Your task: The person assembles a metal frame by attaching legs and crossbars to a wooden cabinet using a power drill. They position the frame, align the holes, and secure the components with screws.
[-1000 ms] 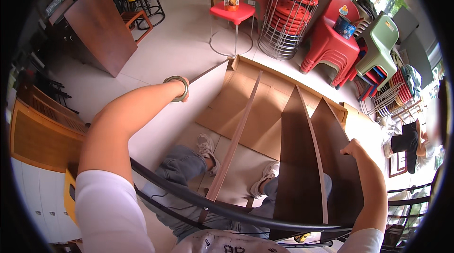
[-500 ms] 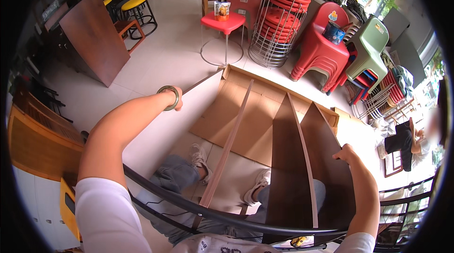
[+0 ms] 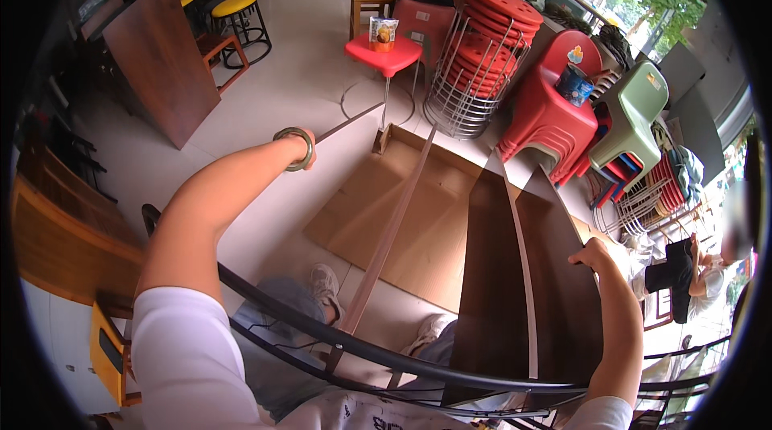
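My left hand point(image 3: 301, 149), with a green bangle at the wrist, is closed on the upper edge of a pale-sided board point(image 3: 351, 122). Across from it, my right hand point(image 3: 595, 255) grips the edge of a dark brown board point(image 3: 555, 245). Between these two, a thin-edged middle board point(image 3: 394, 221) and another dark board point(image 3: 486, 269) run away from me, together like a shelf unit. A curved black metal frame point(image 3: 362, 350) crosses their near ends. The boards' far ends overlap the rim of a flattened cardboard box point(image 3: 362, 197) on the floor.
Beyond the cardboard stand a red stool point(image 3: 386, 56), a wire rack of red stool seats point(image 3: 474, 68), stacked red chairs point(image 3: 555, 108) and green chairs point(image 3: 631, 120). A brown wooden cabinet point(image 3: 157, 60) stands at left. A person point(image 3: 704, 277) is at far right.
The boards' far ends have risen relative to the cardboard and now reach past its far rim. Both hands keep their grip. The view has tilted slightly upward.
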